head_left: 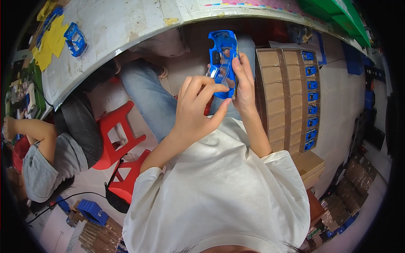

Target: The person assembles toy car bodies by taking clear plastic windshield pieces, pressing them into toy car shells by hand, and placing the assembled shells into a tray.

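A blue toy car body shell, with its hollow side and window openings showing, is held upright in front of my lap. My right hand grips it along the right side, thumb on the near face and fingers behind. At the shell's lower end, the thumb and index finger of my left hand pinch its edge, while the other left fingers curl beside the window openings. Clear plastic shows in the windows, and a small dark piece sits inside the shell. What lies under my left fingertips is hidden.
To the right stands a divided cardboard tray, with several blue car shells in its right column. Another blue shell lies on the white table beside yellow sheets. Red stools and a seated co-worker are at left.
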